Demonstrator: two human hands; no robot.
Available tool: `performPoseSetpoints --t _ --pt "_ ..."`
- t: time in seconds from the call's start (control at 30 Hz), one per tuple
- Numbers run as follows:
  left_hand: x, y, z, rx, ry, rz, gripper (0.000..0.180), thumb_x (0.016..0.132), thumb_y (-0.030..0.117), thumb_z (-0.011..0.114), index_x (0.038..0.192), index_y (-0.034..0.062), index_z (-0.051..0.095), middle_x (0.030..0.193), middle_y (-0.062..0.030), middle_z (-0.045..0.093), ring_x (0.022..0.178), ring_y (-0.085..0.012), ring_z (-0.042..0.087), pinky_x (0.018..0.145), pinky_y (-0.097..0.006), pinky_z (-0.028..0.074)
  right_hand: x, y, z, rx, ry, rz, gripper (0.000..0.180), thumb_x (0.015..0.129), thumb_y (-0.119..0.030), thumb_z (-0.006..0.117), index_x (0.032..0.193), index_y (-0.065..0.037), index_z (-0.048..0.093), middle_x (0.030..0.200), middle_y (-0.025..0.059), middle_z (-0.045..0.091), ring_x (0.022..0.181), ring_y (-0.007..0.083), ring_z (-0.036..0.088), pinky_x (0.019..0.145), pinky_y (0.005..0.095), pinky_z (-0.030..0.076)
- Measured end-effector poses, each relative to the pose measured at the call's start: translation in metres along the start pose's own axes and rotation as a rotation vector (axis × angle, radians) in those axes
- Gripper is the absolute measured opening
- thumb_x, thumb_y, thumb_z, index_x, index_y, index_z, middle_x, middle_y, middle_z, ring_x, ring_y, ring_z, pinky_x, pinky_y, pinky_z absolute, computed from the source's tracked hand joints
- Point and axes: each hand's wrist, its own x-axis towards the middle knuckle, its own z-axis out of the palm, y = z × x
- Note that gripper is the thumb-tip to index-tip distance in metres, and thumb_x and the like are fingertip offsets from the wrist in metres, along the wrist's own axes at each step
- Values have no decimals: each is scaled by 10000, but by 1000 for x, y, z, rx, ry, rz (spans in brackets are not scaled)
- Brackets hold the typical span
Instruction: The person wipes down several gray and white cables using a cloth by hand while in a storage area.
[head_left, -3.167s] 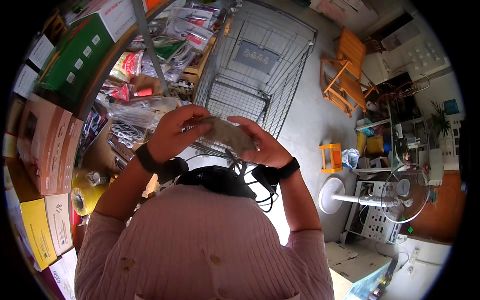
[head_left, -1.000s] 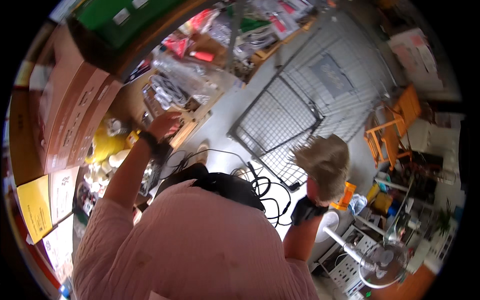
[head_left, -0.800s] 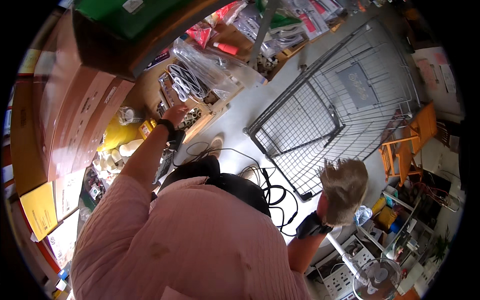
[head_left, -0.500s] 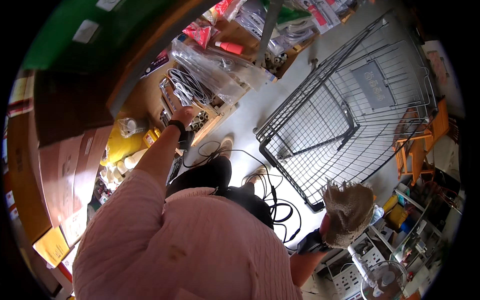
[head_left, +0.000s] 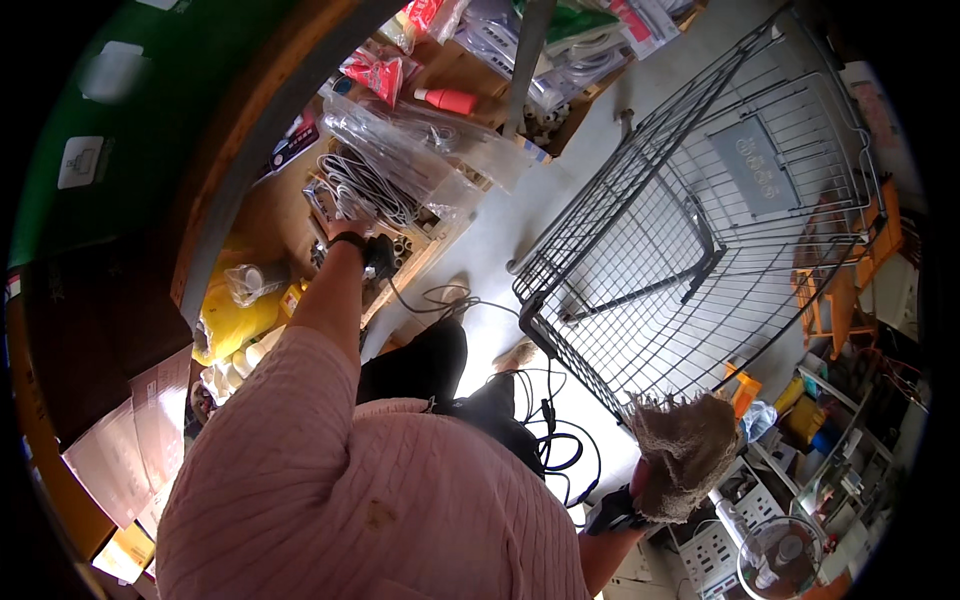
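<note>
My right hand [head_left: 638, 478] is closed on a brown, frayed cloth [head_left: 686, 455], held out at the right beside the near end of the cart. At the upper left my left hand [head_left: 346, 228] reaches onto a low wooden shelf. It is at the near end of a coil of grey cable [head_left: 368, 188], over a wooden box [head_left: 425, 243] with small pipe fittings in it. Its fingers are too small and partly hidden, so their grip is not clear. Each wrist wears a black band.
A wire shopping cart [head_left: 640, 260] stands on the floor to the right. Black cables [head_left: 560, 440] hang beside my legs. A shelf edge [head_left: 235, 150] with a green box [head_left: 90, 130] rises at the left. Plastic-wrapped goods and a red bottle [head_left: 446, 101] lie farther along.
My left hand has moved a little left along the shelf, near the end of the cable coil. The cloth in my right hand has shifted slightly left and down. The view has tilted somewhat.
</note>
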Motion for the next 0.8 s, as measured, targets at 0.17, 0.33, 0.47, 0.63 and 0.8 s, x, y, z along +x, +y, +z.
performPoseSetpoints --t 0.17,0.33,0.47,0.63,0.8 --pt "-7 -20 -49 -360 -480 -61 258 683 268 656 809 44 634 754 -77 635 679 -174 595 608 -310 461 -9 -21 3 -83 -40 -55 613 779 -77 619 1305 3 314 1185 153 466 1029 249 506 902 390 439" --pt "-22 -65 -63 -408 -357 120 256 683 241 637 846 43 622 684 -90 601 660 -225 603 618 -333 481 -16 -59 11 -259 -141 -155 571 766 -51 623 1264 10 350 1134 137 498 981 232 525 865 366 456" --pt "-76 -95 -88 -372 -250 548 135 764 150 564 861 60 597 766 -109 594 618 -243 597 511 -321 484 -20 -103 19 -540 -290 -264 404 730 -4 633 1086 21 445 967 89 548 848 176 534 748 302 472" --pt "-220 -72 -167 -1108 -664 79 256 812 108 535 1057 98 457 823 -75 611 659 -178 627 486 -270 504 -25 -161 14 -925 -374 -397 218 669 28 637 795 -2 461 712 21 498 679 102 459 596 253 409" --pt "-332 -69 -223 -1024 -853 377 369 889 138 473 1245 84 389 954 -80 583 767 -171 603 677 -291 512 -56 -227 24 -1624 -269 -557 187 638 -104 671 661 3 520 628 88 509 666 218 478 650 325 411"
